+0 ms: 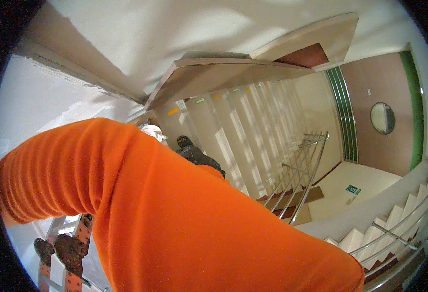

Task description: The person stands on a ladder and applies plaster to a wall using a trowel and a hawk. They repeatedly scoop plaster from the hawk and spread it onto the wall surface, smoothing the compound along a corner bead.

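My orange-sleeved arm fills the lower middle, rising from the lower right and bending to the far left, where my right hand (8, 218) is almost wholly hidden at the cuff, against a white wall (53, 97) with patchy plaster. Below the sleeve stands a ladder (76, 253) with orange, holed rails and dark, rough shapes on it that I cannot make out. My left hand is not in view.
A person (194, 155) in dark clothing is below, beside a white object (154, 131). Behind are stairs (233, 126), steel railings (301, 185), beige overhead slabs (233, 73), a door (360, 87) with an oval window and, at lower right, another staircase (394, 214).
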Demonstrator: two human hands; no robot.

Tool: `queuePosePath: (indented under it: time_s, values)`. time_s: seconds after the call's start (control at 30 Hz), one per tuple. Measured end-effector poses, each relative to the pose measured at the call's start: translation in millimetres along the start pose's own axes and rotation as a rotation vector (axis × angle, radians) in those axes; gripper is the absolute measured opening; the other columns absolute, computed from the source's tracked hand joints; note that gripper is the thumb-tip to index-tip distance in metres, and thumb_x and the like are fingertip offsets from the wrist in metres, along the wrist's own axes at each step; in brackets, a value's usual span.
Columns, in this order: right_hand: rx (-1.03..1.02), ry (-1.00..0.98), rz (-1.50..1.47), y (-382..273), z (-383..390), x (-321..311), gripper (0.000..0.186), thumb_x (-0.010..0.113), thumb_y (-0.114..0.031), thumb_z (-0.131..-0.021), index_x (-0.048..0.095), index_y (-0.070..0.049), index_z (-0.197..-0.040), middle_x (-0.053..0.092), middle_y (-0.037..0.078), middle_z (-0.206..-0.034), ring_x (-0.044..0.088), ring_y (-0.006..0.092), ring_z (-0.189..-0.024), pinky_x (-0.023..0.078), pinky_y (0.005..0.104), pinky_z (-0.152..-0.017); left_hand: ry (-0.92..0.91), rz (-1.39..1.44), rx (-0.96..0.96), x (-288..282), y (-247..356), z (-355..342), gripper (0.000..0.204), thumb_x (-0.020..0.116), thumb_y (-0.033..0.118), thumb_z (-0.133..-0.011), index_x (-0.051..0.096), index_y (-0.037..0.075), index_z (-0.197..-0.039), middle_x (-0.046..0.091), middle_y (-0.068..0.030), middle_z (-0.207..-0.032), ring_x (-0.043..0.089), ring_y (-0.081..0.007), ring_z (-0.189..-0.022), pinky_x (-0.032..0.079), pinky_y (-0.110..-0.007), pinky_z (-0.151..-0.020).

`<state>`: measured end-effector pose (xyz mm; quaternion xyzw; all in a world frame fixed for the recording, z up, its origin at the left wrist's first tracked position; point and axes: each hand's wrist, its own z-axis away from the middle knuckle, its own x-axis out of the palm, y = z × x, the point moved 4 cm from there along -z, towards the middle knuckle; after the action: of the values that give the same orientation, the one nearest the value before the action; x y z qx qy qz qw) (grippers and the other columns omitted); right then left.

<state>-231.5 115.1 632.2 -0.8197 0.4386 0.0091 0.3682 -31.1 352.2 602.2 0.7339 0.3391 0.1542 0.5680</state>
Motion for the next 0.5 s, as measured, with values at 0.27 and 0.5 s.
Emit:
queuePosePath:
  time_s: [0.27,0.5]
  values:
    - [-0.034,0.018,-0.057,-15,5,1,0.045,0.059,-0.035,-0.100,0.060,-0.015,-0.141,0.068,0.015,-0.130,0.068,0.0232,-0.112,0.053,0.0385,-0.096,-0.001,-0.037,0.020,-3,0,-10,0.010,0.066,0.008,-0.093,0.074,0.003,-0.096,0.072,-0.0122,-0.093,0.069,-0.0244,-0.088,0.053,-0.037,-0.079]
    - [-0.139,0.136,-0.207,-42,49,-42,0.045,0.060,-0.032,-0.101,0.060,-0.014,-0.141,0.068,0.015,-0.132,0.068,0.0210,-0.112,0.053,0.0372,-0.097,0.070,-0.111,-0.092,-33,-9,14,0.010,0.065,0.009,-0.093,0.074,0.003,-0.095,0.072,-0.0119,-0.094,0.069,-0.0245,-0.089,0.054,-0.037,-0.080]
